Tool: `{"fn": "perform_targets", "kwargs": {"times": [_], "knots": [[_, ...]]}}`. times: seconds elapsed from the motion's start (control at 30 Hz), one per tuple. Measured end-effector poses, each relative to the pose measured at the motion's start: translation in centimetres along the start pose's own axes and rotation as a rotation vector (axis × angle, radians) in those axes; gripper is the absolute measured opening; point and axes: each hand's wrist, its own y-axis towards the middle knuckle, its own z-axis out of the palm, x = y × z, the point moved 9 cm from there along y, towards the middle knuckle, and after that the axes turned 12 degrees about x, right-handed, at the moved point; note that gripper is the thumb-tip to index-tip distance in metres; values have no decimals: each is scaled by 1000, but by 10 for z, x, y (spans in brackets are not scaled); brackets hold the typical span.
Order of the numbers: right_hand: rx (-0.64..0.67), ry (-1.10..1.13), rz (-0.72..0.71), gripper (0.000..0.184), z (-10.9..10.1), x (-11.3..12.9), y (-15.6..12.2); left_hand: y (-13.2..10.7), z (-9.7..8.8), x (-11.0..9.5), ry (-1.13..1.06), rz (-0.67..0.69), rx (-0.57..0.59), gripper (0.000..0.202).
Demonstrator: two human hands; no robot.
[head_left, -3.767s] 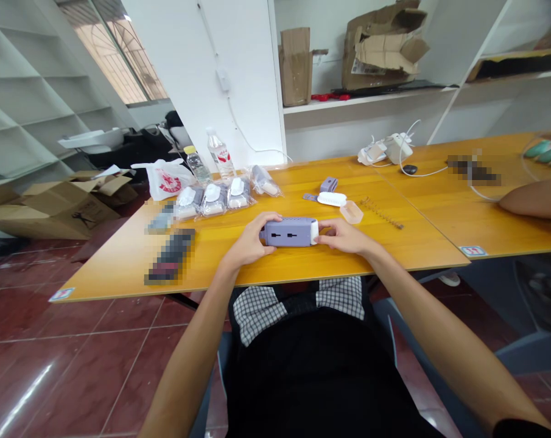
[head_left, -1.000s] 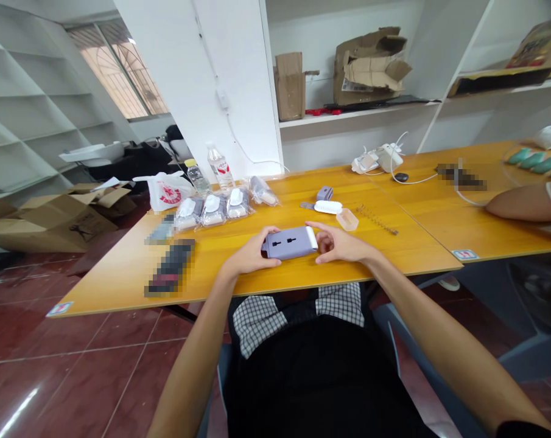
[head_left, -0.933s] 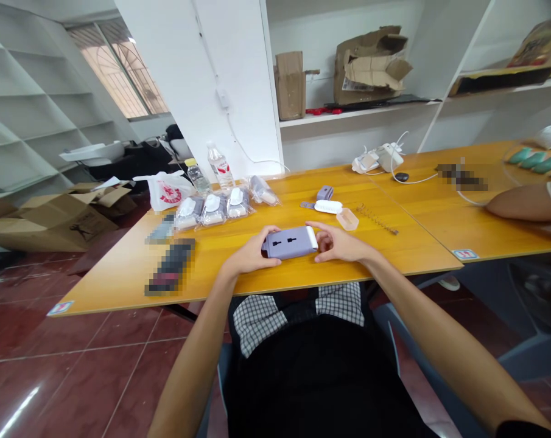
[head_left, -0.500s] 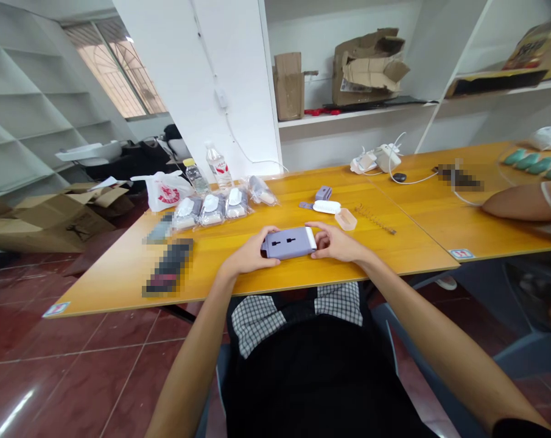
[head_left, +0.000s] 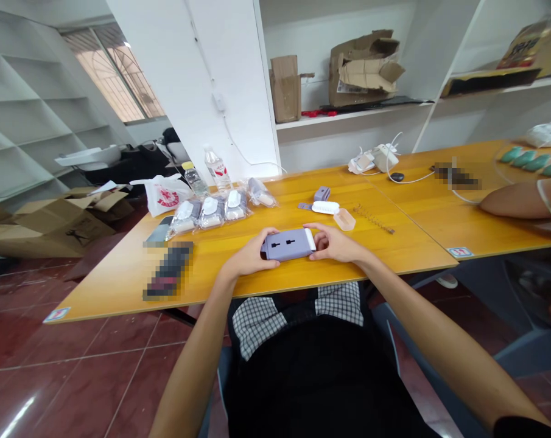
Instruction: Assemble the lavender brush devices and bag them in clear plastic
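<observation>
A purple-grey plastic casing [head_left: 288, 245] with two black keyhole-shaped slots and a white right end is held level just above the table's front part. My left hand [head_left: 252, 253] grips its left end, thumb along the near edge and fingers behind. At the white end, my right hand [head_left: 334, 244] is closed with thumb and fingers on either side. Beyond the casing lie a white brush [head_left: 325, 208], a small purple piece [head_left: 321, 193], a flat purple strip [head_left: 305, 206] and a translucent pinkish cup [head_left: 344, 219]. A thin coil spring [head_left: 373, 219] lies to their right.
Several plastic-wrapped units [head_left: 211, 210] stand at the back left beside a bottle [head_left: 218, 167] and a white bag [head_left: 165, 196]. A blurred dark item [head_left: 170, 271] lies left. Another person's arm [head_left: 512, 199] rests on the right table, near cables and a charger [head_left: 385, 159].
The view has shifted very slightly. Both hands keep the same hold on the casing, and nothing on the table has visibly moved.
</observation>
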Motion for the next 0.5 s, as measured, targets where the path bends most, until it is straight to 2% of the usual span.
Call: {"fn": "perform_targets", "kwargs": {"times": [0.5], "knots": [[-5, 18, -13, 105, 0, -3, 3, 1, 0, 2, -12, -5, 1, 83]]}}
